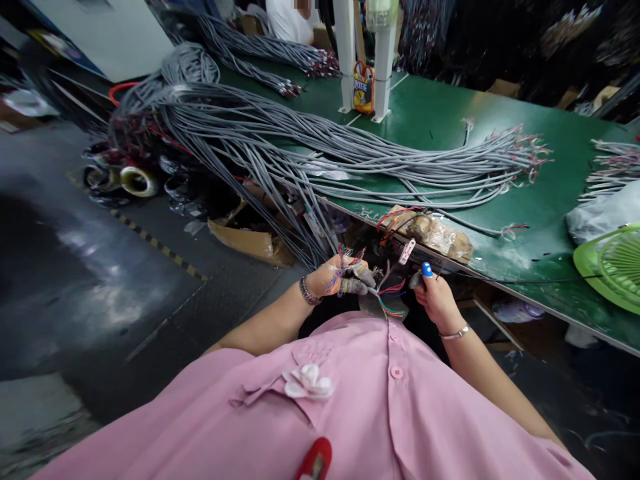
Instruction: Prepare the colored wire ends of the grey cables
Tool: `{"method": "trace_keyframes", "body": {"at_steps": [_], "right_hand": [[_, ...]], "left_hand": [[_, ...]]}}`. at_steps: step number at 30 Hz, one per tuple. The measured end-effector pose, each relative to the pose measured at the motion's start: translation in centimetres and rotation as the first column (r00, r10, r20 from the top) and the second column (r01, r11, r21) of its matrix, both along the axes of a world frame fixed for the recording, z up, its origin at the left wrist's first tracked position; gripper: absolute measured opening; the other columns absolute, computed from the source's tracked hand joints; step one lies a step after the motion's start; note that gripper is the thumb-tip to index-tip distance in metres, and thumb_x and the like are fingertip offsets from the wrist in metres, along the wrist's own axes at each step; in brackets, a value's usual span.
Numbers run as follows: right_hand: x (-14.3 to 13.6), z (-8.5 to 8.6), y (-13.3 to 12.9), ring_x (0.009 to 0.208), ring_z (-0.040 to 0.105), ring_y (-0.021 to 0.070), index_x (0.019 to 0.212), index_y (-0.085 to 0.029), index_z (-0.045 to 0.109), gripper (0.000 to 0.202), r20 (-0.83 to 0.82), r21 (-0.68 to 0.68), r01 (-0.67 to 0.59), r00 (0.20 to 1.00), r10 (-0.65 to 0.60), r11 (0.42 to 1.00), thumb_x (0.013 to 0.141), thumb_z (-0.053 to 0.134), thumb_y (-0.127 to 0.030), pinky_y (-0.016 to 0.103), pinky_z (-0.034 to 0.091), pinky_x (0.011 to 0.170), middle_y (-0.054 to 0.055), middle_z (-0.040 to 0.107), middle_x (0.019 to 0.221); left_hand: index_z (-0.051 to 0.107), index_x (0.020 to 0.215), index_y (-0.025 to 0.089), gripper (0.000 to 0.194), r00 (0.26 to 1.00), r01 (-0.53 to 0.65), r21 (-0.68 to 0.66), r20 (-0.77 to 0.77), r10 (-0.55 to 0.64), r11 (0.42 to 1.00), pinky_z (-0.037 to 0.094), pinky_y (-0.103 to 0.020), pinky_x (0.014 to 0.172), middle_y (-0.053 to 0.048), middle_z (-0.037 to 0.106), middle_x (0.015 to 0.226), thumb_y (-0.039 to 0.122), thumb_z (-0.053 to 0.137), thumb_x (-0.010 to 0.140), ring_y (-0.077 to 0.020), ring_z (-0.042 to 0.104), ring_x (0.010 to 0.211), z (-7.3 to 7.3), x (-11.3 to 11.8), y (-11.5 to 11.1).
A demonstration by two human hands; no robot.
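My left hand point(336, 275), with grey covers on some fingers, is closed around the stripped ends of grey cables. Thin coloured wires point(391, 300), red, blue, green and orange, fan out between my hands. My right hand point(434, 297) is closed to the right of them, with a blue cover on the thumb and grey on a finger; what it holds, if anything, is too small to make out. A long bundle of grey cables point(300, 143) lies over the green table point(450, 107), some hanging down its front edge towards my left hand.
A taped block point(440, 237) sits at the table's front edge. A green fan point(613, 267) stands at the right. White posts point(383, 73) rise from the table. A cardboard box point(250, 241) and wire spools point(137, 181) are below left. Another person point(290, 21) is behind the table.
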State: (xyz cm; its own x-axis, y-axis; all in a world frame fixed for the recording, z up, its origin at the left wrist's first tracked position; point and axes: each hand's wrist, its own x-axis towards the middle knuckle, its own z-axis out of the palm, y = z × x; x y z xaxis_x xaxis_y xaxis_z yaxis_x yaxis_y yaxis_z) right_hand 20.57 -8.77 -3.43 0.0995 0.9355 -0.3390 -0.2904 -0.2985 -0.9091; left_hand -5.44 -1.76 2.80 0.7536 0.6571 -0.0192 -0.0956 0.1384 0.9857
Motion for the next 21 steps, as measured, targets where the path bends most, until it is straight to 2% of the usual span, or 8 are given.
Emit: {"method": "trace_keyframes", "body": {"at_steps": [3,5,9,15,21], "right_hand": [[-0.3,0.8,1.1,0.039,0.015,0.0041,0.062,-0.019,0.049,0.055,-0.039,0.029,-0.068,0.997,0.069,0.997,0.08,0.059,-0.07,0.019,0.01,0.035,-0.008,0.031,0.048],[-0.6,1.4,2.2,0.039,0.011,0.004,0.062,-0.019,0.05,0.058,-0.047,0.017,-0.103,0.993,0.104,0.995,0.08,0.055,-0.074,0.019,0.009,0.034,-0.008,0.03,0.046],[-1.1,2.2,4.1,0.038,0.013,0.0031,0.069,-0.018,0.057,0.057,-0.071,0.014,-0.107,0.992,0.108,0.994,0.079,0.057,-0.074,0.017,0.01,0.032,-0.008,0.036,0.048],[-1.5,1.8,4.6,0.04,0.023,0.0032,0.073,-0.018,0.056,0.051,-0.166,0.037,-0.002,0.986,0.008,0.999,0.076,0.068,-0.067,0.017,0.014,0.034,-0.005,0.05,0.058],[-1.7,1.8,5.2,0.042,0.027,0.0047,0.073,-0.019,0.053,0.049,-0.264,0.038,0.032,0.964,-0.021,0.999,0.069,0.076,-0.062,0.02,0.017,0.036,-0.007,0.046,0.055]], "left_hand": [[0.08,0.081,0.015,0.024,0.996,-0.081,0.124,0.041,0.076,0.989,0.054,-0.026,0.062,-0.007,0.067,0.07,0.032,0.086,0.065,-0.0157,0.063,0.065,-0.7,0.5,1.0],[0.079,0.081,0.015,0.026,0.992,-0.12,0.144,0.054,0.113,0.982,0.053,-0.026,0.065,-0.007,0.068,0.072,0.033,0.087,0.064,-0.0175,0.065,0.069,-1.3,1.1,1.5],[0.078,0.084,0.014,0.033,0.985,-0.162,0.044,0.072,0.159,0.986,0.051,-0.026,0.062,-0.007,0.07,0.071,0.037,0.087,0.062,-0.0189,0.066,0.07,-2.5,2.4,2.5],[0.077,0.084,0.012,0.037,0.981,-0.185,-0.024,0.058,0.186,0.983,0.043,-0.021,0.056,-0.006,0.069,0.069,0.036,0.088,0.06,-0.013,0.06,0.062,-3.6,4.0,3.5],[0.077,0.079,0.01,0.035,0.979,-0.2,-0.059,0.038,0.202,0.978,0.037,-0.019,0.052,-0.002,0.063,0.059,0.036,0.089,0.059,-0.0078,0.05,0.053,-3.9,5.1,3.7]]}}
